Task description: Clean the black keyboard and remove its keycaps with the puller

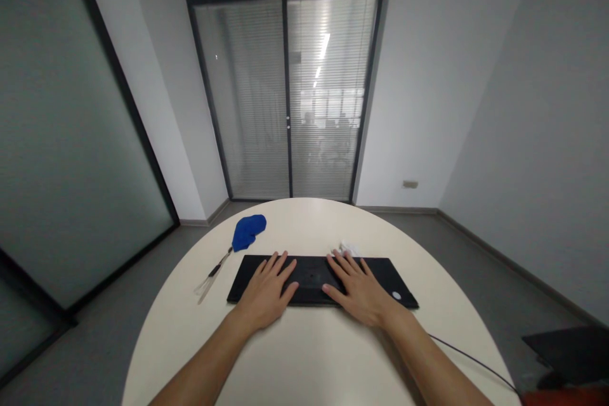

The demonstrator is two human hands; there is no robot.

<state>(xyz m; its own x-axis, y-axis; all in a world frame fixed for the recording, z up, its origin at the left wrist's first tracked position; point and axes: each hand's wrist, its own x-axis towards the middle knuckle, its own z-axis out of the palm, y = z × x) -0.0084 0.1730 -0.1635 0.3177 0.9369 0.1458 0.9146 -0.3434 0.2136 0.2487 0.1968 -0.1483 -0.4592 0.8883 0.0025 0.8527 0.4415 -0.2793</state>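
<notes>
A flat black rectangular panel (404, 282), perhaps a keyboard lying face down, rests across the middle of a round cream table (304, 355). My left hand (267, 288) lies palm down on its left half, fingers spread. My right hand (356, 288) lies palm down on its right half, fingers spread. Neither hand grips anything. A small white sticker (396, 295) shows near the panel's right end.
A blue cloth (248, 231) lies at the table's far left, with a thin dark-handled tool (214, 271) beside it. A small white crumpled item (347, 247) sits behind the panel. A thin black cable (476, 361) runs off the right edge. Glass doors with blinds (288, 95) stand beyond.
</notes>
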